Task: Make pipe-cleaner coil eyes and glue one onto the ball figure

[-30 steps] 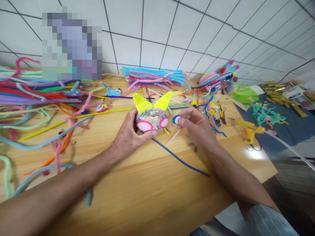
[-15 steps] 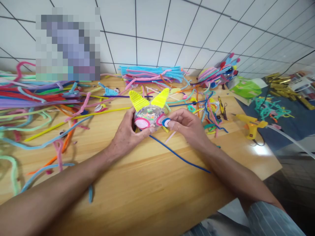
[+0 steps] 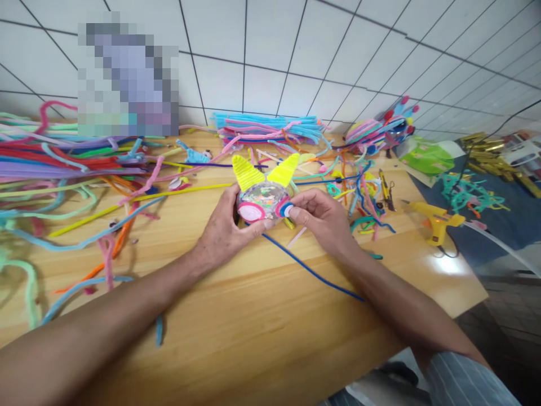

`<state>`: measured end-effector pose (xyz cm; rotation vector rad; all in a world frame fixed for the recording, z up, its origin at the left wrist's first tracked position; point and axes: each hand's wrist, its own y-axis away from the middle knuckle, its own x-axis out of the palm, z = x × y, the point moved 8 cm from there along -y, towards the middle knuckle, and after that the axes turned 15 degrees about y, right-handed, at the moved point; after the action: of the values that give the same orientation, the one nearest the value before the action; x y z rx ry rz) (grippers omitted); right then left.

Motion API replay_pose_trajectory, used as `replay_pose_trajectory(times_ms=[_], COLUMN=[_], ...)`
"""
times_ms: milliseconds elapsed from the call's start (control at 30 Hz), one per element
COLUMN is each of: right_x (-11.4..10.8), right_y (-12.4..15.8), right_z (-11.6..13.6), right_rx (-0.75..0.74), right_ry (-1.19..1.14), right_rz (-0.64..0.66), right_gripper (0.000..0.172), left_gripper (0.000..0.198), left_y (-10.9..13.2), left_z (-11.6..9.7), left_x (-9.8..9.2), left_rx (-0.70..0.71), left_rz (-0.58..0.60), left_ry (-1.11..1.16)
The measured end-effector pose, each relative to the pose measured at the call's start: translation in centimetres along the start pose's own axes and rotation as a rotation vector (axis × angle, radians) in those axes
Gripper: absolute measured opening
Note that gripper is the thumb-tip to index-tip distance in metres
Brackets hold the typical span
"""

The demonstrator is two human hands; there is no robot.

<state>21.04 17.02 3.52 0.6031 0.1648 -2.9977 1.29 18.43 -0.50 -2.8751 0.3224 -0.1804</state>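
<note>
My left hand [image 3: 230,223] is wrapped round the left side of a clear, shiny craft animal head [image 3: 267,197], thumb along its lower front. Two yellow pipe-cleaner ears [image 3: 247,173] stand up from its top. On its left front sits a white oval disc with a pink rim [image 3: 251,212]. My right hand [image 3: 319,217] pinches a small blue-rimmed white disc [image 3: 287,210] between thumb and forefinger, held against a pink-rimmed patch on the head's right front. Below the head, a dark blue pipe cleaner [image 3: 313,270] lies on the wooden table [image 3: 253,338].
A yellow glue gun [image 3: 437,220] rests at the right table edge, its cord trailing off. Pipe cleaners [image 3: 71,160] pile up at the left; a blue bundle [image 3: 270,127] lies at the back. Scraps and a yellow cutter [image 3: 384,186] lie right of centre. A tiled wall rises behind.
The blue-rimmed disc now overlaps the pink-rimmed patch more closely. The whole scene has shifted slightly right in view; both hands keep their hold.
</note>
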Motion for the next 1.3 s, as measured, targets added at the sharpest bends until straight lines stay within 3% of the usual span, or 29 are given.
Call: replay_pose_trajectory(times_ms=[800, 1000, 1067, 1167, 1300], right_x=[0.6, 0.4, -0.3, -1.0, -0.2], right_y=[0.1, 0.5, 0.8, 1.7, 2.5], right_z=[0.0, 0.0, 0.9, 3.4, 4.8], right_rx=[-0.018, -0.040, -0.122, -0.393, -0.625], right_ry=[-0.011, 0.061, 0.187, 0.469, 0.665], right_rz=[-0.044, -0.065, -0.127, -0.251, -0.264], right_gripper=[0.039, 0.030, 0.022, 0.015, 0.021], left_gripper=[0.075, 0.075, 0.074, 0.073, 0.073], left_y=[0.0, 0.0, 0.0, 0.0, 0.0], left_z=[-0.9, -0.9, -1.0, -1.1, -1.1], left_x=[0.2, 0.4, 0.5, 0.4, 0.3], left_rx=[0.029, 0.024, 0.029, 0.035, 0.028], left_rz=[0.006, 0.009, 0.015, 0.014, 0.020], left_ry=[-0.037, -0.012, -0.015, -0.035, -0.056])
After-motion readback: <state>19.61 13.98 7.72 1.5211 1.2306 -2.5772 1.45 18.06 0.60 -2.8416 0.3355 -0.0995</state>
